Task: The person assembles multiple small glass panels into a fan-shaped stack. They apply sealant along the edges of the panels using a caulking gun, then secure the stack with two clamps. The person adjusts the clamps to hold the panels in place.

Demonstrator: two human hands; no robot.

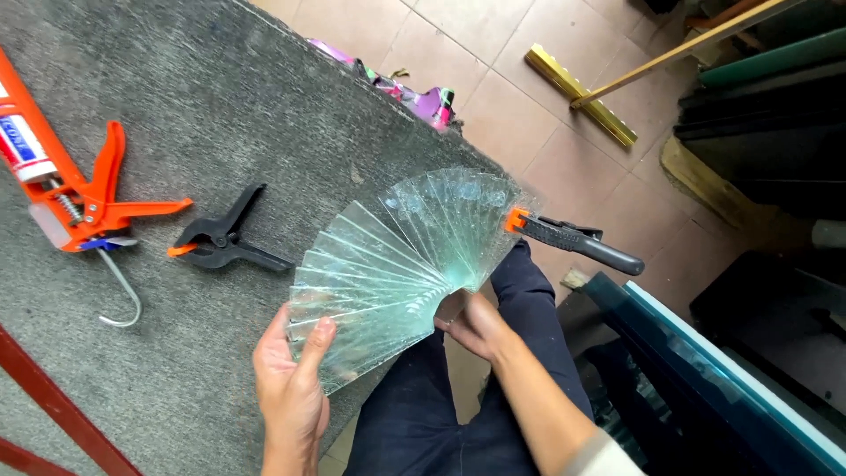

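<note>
Glass fan (397, 264) overhangs the table (220, 106) edge, gripped by both hands.

Right hand's (476, 324) fingers hidden behind the glass fan (401, 264), caulking gun (62, 176) far left of the left hand (291, 388) cut off (barrel mostly lost), red bar (53, 405) cropped.

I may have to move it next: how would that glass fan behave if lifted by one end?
The glass fan looks stiff but fragile, being thin clear strips. It may slip or splay, since only one clamp pins an end while the left hand and right hand support it.
</note>
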